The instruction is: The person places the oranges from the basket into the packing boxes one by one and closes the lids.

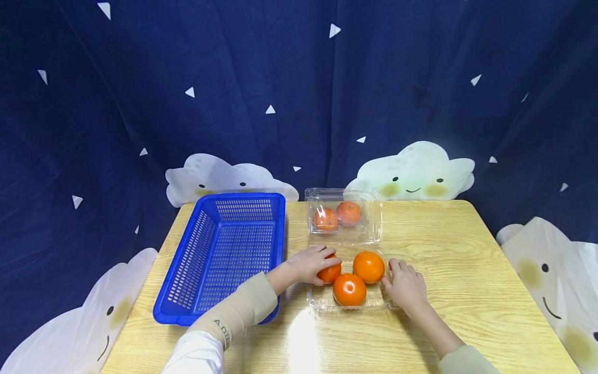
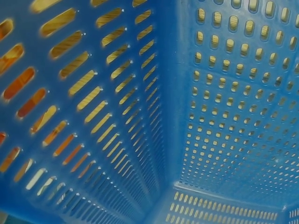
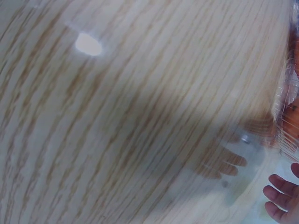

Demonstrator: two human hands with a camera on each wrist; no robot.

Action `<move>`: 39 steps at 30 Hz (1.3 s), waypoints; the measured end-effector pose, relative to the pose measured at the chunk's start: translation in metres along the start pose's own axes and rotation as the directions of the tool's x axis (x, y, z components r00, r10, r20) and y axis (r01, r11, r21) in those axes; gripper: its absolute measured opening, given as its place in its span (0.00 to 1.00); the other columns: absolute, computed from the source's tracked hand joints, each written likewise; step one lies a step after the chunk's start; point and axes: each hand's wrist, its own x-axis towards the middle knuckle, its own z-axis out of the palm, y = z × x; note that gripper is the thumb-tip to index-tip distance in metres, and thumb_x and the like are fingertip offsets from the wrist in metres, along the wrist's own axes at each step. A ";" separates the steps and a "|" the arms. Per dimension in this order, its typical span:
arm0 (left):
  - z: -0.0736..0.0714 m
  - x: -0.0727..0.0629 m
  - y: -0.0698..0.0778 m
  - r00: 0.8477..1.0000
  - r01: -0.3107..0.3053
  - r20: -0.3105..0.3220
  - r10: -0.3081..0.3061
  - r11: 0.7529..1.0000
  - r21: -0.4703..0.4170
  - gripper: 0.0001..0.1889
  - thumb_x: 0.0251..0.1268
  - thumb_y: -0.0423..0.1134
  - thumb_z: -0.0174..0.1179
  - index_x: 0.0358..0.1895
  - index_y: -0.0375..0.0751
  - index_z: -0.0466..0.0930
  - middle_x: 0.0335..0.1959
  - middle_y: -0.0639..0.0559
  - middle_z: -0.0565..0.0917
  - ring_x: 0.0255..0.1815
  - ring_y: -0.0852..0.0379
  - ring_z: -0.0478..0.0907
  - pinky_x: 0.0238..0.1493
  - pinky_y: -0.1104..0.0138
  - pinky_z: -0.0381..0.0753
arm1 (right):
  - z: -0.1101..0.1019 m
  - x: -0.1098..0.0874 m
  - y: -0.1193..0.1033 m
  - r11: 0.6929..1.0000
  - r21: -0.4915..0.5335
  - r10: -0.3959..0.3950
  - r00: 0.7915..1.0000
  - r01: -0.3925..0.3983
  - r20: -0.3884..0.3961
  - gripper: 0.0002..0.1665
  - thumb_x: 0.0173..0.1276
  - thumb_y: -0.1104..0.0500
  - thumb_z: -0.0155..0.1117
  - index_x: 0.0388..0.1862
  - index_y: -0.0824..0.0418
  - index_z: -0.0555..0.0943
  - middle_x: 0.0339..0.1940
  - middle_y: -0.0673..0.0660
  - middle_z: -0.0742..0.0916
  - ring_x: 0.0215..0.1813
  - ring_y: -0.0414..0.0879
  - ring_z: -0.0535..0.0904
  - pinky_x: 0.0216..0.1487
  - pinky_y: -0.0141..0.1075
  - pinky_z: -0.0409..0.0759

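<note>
In the head view, a clear plastic box on the table holds three bright, round oranges. My left hand reaches in over its left side, fingers curled over the left orange, partly hiding it. The right orange and the front orange, which has a pale spot on top, lie beside it. My right hand is at the right edge of this box, fingers loosely bent and holding no fruit. Its fingertips show at the lower right of the right wrist view.
A blue perforated plastic basket stands left of the box, under my left forearm. Behind the box, clear plastic covers two reddish round fruits. The wooden table extends to the right; a dark blue curtain hangs behind.
</note>
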 end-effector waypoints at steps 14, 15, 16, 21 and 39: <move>-0.010 -0.002 -0.016 0.991 0.063 -0.108 -0.083 0.983 -0.174 0.29 0.61 0.56 0.50 0.63 0.46 0.67 0.60 0.47 0.70 0.63 0.50 0.64 0.64 0.57 0.61 | 0.001 0.000 0.001 1.000 0.002 -0.004 1.000 0.004 -0.016 0.19 0.57 0.51 0.60 0.42 0.61 0.71 0.39 0.61 0.79 0.40 0.59 0.75 0.37 0.51 0.70; -0.011 -0.002 -0.018 0.986 0.077 -0.133 -0.104 0.978 -0.193 0.28 0.62 0.54 0.50 0.62 0.44 0.68 0.60 0.47 0.71 0.63 0.49 0.65 0.64 0.56 0.61 | 0.001 0.000 0.001 1.000 0.002 -0.004 1.000 0.004 -0.016 0.18 0.57 0.52 0.60 0.42 0.61 0.71 0.39 0.61 0.79 0.40 0.59 0.75 0.37 0.51 0.70; -0.012 -0.003 -0.020 0.979 0.092 -0.156 -0.129 0.971 -0.221 0.27 0.63 0.53 0.49 0.62 0.43 0.68 0.60 0.46 0.71 0.63 0.48 0.65 0.63 0.56 0.62 | 0.001 0.000 0.001 1.000 0.002 -0.003 1.000 0.004 -0.014 0.18 0.57 0.52 0.60 0.42 0.61 0.71 0.39 0.61 0.79 0.40 0.59 0.75 0.36 0.51 0.70; -0.013 -0.002 -0.030 0.909 0.172 -0.272 -0.316 0.879 -0.446 0.19 0.66 0.44 0.48 0.56 0.40 0.72 0.53 0.44 0.76 0.57 0.48 0.71 0.58 0.57 0.68 | 0.000 0.000 0.000 1.000 0.004 -0.004 1.000 0.004 -0.007 0.18 0.57 0.52 0.60 0.41 0.62 0.71 0.38 0.61 0.79 0.39 0.59 0.75 0.35 0.50 0.70; 0.044 0.030 -0.093 0.486 0.099 -0.301 -0.821 0.394 -0.914 0.15 0.67 0.48 0.46 0.38 0.41 0.75 0.33 0.48 0.79 0.32 0.54 0.78 0.35 0.65 0.77 | 0.002 -0.001 0.001 1.000 0.010 -0.014 0.999 0.015 -0.035 0.17 0.57 0.52 0.60 0.41 0.62 0.71 0.37 0.61 0.79 0.38 0.58 0.75 0.34 0.49 0.70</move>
